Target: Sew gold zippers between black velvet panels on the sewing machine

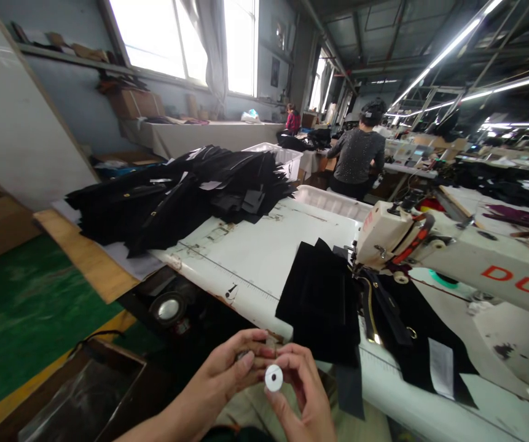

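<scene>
A small white round disc with a dark centre hole is pinched between the thumb and fingers of my right hand. Close beside it on the left, my left hand has its thumb and fingers pressed together; what they hold is too small to make out. Both hands are in front of the white sewing table's edge. Just beyond my right hand, black fabric hangs over that edge. Under the sewing machine lies a black piece with a gold zipper.
A large pile of black fabric pieces covers the table's far left. White plastic crates stand behind the table. A person in a dark speckled top works beyond them. An open box is at the lower left.
</scene>
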Motion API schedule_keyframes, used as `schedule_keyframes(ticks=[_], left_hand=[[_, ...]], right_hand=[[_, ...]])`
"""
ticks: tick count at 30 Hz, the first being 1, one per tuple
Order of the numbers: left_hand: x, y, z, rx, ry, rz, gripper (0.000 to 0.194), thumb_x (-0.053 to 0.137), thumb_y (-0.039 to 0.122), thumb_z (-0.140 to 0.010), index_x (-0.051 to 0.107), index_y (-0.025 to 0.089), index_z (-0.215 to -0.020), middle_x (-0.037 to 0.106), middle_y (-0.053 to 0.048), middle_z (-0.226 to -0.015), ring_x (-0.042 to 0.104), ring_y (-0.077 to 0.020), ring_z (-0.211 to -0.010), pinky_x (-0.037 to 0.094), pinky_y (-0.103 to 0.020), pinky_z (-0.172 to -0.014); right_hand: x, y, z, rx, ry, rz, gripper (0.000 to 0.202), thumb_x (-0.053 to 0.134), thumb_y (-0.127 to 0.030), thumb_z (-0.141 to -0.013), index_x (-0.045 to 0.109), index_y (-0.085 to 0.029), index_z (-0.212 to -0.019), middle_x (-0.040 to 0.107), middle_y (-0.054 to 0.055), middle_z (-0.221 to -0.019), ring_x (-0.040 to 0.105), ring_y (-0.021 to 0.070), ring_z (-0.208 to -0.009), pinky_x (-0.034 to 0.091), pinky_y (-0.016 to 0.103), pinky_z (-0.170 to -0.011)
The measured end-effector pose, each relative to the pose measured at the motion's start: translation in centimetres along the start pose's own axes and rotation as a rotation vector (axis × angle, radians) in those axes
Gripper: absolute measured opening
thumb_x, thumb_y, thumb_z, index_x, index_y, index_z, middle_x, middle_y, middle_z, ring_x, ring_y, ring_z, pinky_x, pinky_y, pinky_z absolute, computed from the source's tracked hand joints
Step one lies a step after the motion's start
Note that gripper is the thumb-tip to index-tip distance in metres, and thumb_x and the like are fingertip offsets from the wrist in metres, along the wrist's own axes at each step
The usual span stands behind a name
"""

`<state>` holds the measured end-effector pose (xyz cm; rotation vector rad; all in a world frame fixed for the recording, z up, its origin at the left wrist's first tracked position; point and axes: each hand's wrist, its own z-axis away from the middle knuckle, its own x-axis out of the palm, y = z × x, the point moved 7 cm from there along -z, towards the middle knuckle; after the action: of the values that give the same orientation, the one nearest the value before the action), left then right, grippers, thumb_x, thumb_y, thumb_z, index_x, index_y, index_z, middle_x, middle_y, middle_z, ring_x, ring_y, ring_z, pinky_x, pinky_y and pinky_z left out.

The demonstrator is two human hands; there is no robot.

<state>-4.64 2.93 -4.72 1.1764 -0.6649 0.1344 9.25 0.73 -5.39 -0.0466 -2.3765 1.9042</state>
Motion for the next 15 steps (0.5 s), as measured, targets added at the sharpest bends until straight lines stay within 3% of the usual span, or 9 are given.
schedule_keyframes(ticks=[4, 7, 9, 12, 15], left_hand=[[-1.8, -0.3, 0.0, -0.074, 0.15, 0.116, 0.044, 0.083, 0.032, -0.075, 0.067, 0.015, -0.113, 0.07, -0.011, -0.104, 0.067, -0.025, -0.101, 0.049, -0.035, -0.096], [-3.4, -1.3, 0.1, -0.129, 0.181, 0.1, 0.035, 0.084, 0.029, -0.074, 0.071, 0.013, -0.101, 0.069, -0.008, -0.09, 0.068, -0.0177, -0.083, 0.054, -0.025, -0.077], [-4.6, -2.0, 0.2, -0.14, 0.181, 0.074, 0.03, 0.084, 0.029, -0.074, 0.072, 0.011, -0.094, 0.065, -0.006, -0.082, 0.064, -0.0126, -0.071, 0.049, -0.017, -0.06], [-7.5, -2.2, 0.2, -0.123, 0.254, 0.029, 0.028, 0.085, 0.028, -0.073, 0.074, 0.01, -0.092, 0.062, -0.004, -0.076, 0.058, -0.01, -0.063, 0.042, -0.014, -0.048], [-11.7, -1.5, 0.4, -0.094, 0.385, 0.006, 0.023, 0.084, 0.021, -0.072, 0.075, 0.01, -0.09, 0.062, -0.002, -0.073, 0.057, -0.0099, -0.062, 0.041, -0.014, -0.047]], right_hand=[[-0.7, 0.5, -0.3, 0.199, 0.046, -0.439, 0.036, 0.081, -0.049, -0.07, 0.068, -0.024, -0.091, 0.062, 0.004, -0.104, 0.061, 0.0131, -0.083, 0.05, 0.023, -0.077], [-1.0, 1.0, -0.1, 0.371, 0.067, -0.696, 0.034, 0.084, -0.042, -0.07, 0.068, -0.026, -0.096, 0.068, 0.002, -0.1, 0.06, 0.007, -0.07, 0.05, 0.016, -0.066], [-1.1, 1.3, 0.1, 0.472, 0.069, -0.807, 0.033, 0.085, -0.036, -0.07, 0.069, -0.027, -0.097, 0.07, -0.001, -0.09, 0.059, 0.0036, -0.062, 0.049, 0.012, -0.06], [-1.8, 1.6, 0.1, 0.526, 0.118, -0.857, 0.037, 0.088, -0.031, -0.066, 0.07, -0.025, -0.098, 0.072, -0.001, -0.086, 0.063, 0.004, -0.063, 0.054, 0.013, -0.066], [-3.0, 1.6, -0.1, 0.512, 0.183, -0.846, 0.04, 0.09, -0.028, -0.064, 0.071, -0.025, -0.099, 0.074, 0.001, -0.098, 0.069, 0.0081, -0.074, 0.057, 0.017, -0.074]])
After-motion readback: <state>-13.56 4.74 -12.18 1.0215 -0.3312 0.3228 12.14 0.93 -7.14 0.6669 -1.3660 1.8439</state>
